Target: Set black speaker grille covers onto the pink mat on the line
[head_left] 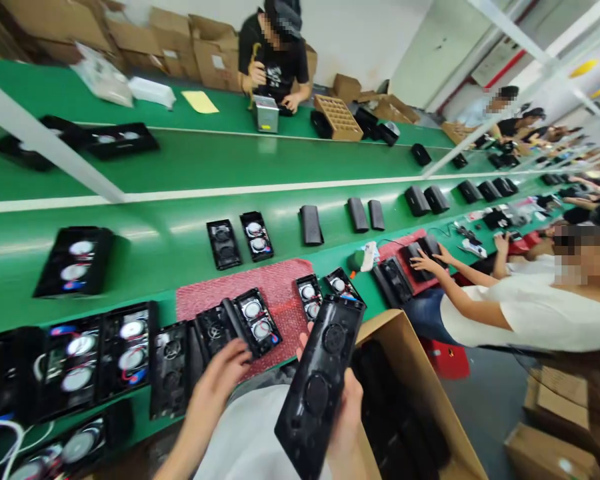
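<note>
While the right hand grips a black panel beside the carton, the left hand, fingers half bent, is at an open shell on red wrap; cannot tell whether it holds anything. Status, judged: panel loose, fitted to no shell; several shells unclosed, speakers exposed. Closed-looking units stand farther along the green surface.
</note>
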Demonstrator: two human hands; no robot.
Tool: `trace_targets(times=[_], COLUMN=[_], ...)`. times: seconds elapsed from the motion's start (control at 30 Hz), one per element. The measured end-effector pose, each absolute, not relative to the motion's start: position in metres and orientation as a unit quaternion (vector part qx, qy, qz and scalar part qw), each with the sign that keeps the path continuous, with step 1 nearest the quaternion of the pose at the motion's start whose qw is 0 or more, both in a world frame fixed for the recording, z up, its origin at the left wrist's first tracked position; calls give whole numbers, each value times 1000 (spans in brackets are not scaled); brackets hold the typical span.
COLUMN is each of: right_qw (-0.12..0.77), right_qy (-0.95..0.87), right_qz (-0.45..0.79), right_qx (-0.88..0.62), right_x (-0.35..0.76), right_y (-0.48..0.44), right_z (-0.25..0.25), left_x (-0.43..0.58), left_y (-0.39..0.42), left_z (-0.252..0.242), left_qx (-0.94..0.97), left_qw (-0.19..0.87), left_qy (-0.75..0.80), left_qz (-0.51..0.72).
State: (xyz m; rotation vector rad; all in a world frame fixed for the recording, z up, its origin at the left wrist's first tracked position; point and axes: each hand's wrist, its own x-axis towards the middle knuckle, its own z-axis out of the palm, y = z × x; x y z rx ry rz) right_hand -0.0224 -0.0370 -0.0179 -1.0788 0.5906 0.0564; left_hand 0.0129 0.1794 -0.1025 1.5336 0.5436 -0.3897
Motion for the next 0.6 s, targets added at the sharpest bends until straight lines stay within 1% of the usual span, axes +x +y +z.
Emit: trace_targets(times=[0.07,0.1,0.17,0.2,0.3,0.37,0.43,0.5,0.6], right_qw=[844,843,809,784,717,675,640,635,673], right_qy=[256,252,251,247,188,132,98,103,164], right_qz=[58,62,57,63,136,190,213,201,194], right_qx=[-468,-470,-528,-566,-658,-701,-732,-739,-695], right_x=[-8,-2,13,23,63,93,113,119,112], right_y=[-22,-16,-6,-1,17,27,31,25,10], right_z=[-43,-56,-81,-90,-102,-104,-110,-124,-157], left_x=[2,-1,2,7,40,77,127,181,248], left_y=[148,137,129,131,156,182,212,240,262], left_z=[-84,-78,-74,-76,-92,-111,-135,-158,-184], left_qx=[628,601,585,594,653,683,697,691,625], left_qw=[724,741,741,730,694,676,657,646,692], left_qy=[141,92,52,55,134,206,269,323,362], left_qz=[-248,-284,-327,-332,-271,-187,-103,-33,-23])
